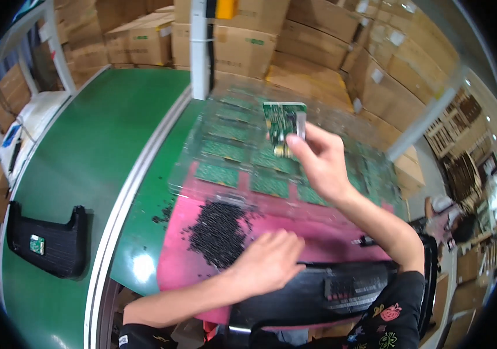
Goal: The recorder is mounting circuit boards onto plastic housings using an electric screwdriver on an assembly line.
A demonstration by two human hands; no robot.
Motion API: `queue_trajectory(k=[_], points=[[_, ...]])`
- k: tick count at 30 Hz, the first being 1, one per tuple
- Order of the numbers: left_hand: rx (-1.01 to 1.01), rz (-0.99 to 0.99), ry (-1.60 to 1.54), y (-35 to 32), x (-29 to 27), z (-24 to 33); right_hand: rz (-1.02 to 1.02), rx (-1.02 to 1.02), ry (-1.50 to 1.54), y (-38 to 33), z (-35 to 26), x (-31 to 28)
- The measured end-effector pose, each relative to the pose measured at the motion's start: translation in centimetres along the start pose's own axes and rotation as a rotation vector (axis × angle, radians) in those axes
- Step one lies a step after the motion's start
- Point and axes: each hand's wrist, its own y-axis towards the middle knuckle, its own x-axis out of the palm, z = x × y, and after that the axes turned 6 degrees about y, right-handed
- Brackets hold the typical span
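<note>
A green circuit board (pixel 279 119) is held up by my right hand (pixel 325 163), pinched between thumb and fingers over a clear plastic tray (pixel 193 174). Several similar green boards (pixel 216 173) lie in the tray's pockets. My left hand (pixel 269 259) is low over the pink mat (pixel 176 244), back upward, fingers extended and thumb apart, with nothing visible in it. Beside it is a heap of small black pieces (pixel 216 232) that look like screws. Directly in front of me lies a black plastic housing (pixel 301 296) with a grille, partly covered by my right arm.
On the left, a green conveyor belt (pixel 109 128) carries another black housing (pixel 56 256) with a small green board (pixel 37 244) on it. A metal rail (pixel 126 198) and white post (pixel 200 58) edge the bench. Cardboard boxes (pixel 242 52) are stacked behind.
</note>
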Motion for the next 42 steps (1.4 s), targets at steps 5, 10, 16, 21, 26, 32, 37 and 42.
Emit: queue_trajectory(k=[5, 10, 16, 21, 26, 32, 37, 42], points=[[-0.322, -0.048, -1.082, 1.1, -2.9, 1.3, 0.000, 0.209, 0.390, -13.0, -7.4, -1.6], [-0.209, -0.113, -1.479, 2.2, -1.8, 4.3, 0.019, 0.213, 0.265, -18.5, -9.9, -3.2], [-0.249, -0.351, -0.995, 5.5, -3.2, 7.5, 0.235, -0.212, -0.582, -21.9, -10.2, -8.9], [-0.158, -0.471, -0.784, 7.0, -1.8, 7.2, 0.127, -0.172, -0.739, -25.4, -9.9, -11.4], [-0.364, -0.482, -0.920, 7.2, -0.4, 7.1, 0.178, -0.046, -0.663, -28.2, -8.1, -12.4], [-0.166, -0.429, -0.604, 5.7, 2.3, 6.6, 0.209, 0.205, -0.443, -30.4, -5.1, -11.9], [-0.153, -0.646, -0.341, 5.5, 3.3, 6.5, 0.065, 0.251, -0.436, -31.3, -2.2, -12.4], [-0.173, -0.706, -0.247, 5.4, 4.0, 6.4, 0.007, 0.320, -0.462, -31.2, -2.1, -12.3]])
